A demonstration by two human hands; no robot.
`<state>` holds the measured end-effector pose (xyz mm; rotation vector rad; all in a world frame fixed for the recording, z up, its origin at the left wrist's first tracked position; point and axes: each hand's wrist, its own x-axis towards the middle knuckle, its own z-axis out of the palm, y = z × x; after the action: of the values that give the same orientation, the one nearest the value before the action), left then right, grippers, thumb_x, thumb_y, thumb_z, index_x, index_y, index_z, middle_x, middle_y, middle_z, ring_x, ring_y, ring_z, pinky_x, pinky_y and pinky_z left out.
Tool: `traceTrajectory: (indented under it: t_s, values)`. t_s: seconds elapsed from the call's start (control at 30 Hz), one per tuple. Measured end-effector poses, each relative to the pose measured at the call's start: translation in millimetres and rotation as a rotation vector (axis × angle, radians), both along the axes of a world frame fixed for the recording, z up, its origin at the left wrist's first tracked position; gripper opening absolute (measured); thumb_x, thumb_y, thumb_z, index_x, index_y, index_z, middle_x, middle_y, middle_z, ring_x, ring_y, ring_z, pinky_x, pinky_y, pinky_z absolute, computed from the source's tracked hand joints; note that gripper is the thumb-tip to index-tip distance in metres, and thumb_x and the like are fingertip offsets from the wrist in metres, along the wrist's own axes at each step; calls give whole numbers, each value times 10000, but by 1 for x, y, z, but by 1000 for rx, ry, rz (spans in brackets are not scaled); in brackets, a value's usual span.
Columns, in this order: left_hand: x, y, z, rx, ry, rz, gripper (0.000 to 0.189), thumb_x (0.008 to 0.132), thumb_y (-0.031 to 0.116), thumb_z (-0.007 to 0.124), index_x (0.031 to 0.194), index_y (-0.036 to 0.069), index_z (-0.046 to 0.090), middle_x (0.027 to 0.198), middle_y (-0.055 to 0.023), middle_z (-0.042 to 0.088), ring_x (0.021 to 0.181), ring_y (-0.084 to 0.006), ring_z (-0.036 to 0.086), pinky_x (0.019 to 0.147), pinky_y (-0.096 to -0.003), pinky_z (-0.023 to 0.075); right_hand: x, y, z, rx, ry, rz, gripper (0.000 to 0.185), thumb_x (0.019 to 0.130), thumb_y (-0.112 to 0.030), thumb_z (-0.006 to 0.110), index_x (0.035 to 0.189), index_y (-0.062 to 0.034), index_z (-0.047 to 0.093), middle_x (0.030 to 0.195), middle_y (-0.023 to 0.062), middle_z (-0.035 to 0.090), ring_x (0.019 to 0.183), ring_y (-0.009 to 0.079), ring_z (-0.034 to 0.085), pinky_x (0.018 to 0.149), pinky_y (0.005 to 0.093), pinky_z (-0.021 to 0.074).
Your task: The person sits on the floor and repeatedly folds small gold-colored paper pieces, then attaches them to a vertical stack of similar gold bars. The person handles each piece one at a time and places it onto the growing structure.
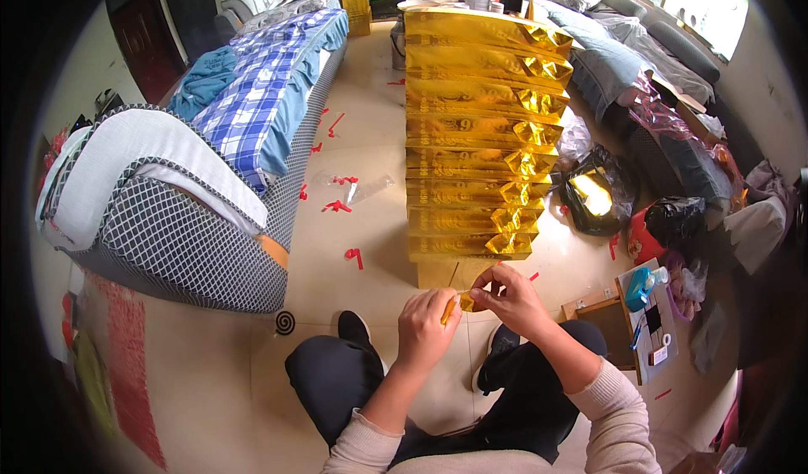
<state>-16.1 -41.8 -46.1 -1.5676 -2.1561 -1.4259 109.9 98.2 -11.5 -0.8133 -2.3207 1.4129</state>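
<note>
Between my knees, a small piece of gold foil paper (467, 301) is held by both hands. My left hand (431, 322) has its fingers curled around one end, which sticks out by the thumb. With thumb and fingertips, my right hand (508, 294) pinches the other end. Just beyond my hands rises a tall stack of gold foil paper bundles (464, 158), printed with patterns and digits. Folded, crumpled foil pieces (524, 193) run down its right side, one on each layer. Part of the stack's base is hidden by my hands.
A patterned sofa (189, 240) with a blue checked cover stands at left, another sofa (587, 57) at right. Red strips (338, 206) litter the tiled floor. At right are a black plastic bag (596, 190) holding gold material and a small wooden stand (650, 322) with a blue bottle.
</note>
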Motion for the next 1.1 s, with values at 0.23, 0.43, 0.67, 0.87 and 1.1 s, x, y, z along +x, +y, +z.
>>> traceTrajectory:
  t_s: [0.23,0.43,0.67,0.87,1.1]
  values:
    - [-22,24,-5,67,-120,144,138,875,102,743,966,72,644,852,-127,705,771,-358,675,707,-458,541,-38,13,18,393,17,-36,133,886,-143,764,918,-32,698,859,77,624,705,216,559,670,350,480]
    - [-36,46,-10,138,-307,201,119,907,114,733,967,48,655,849,-174,698,776,-410,688,661,-441,542,-62,25,15,607,82,-54,89,865,-152,725,880,-70,694,893,84,661,877,318,650,752,423,540]
    - [-48,59,-18,135,-378,277,128,927,152,724,984,58,659,846,-179,702,775,-409,688,658,-438,539,-78,25,9,818,40,-95,77,878,-174,709,859,-103,684,862,68,649,813,295,666,662,415,555]
    - [-52,61,-24,117,-450,290,166,936,181,730,1009,53,654,872,-178,709,798,-401,690,680,-454,541,-83,24,7,827,11,-119,88,894,-191,727,922,-108,711,860,83,658,799,316,679,668,419,552]
    - [-49,62,-23,209,-508,314,147,953,164,728,983,33,668,741,-153,676,603,-239,635,596,-359,507,-83,25,9,793,-15,-110,87,906,-179,706,918,-93,712,864,85,656,788,317,683,660,419,555]
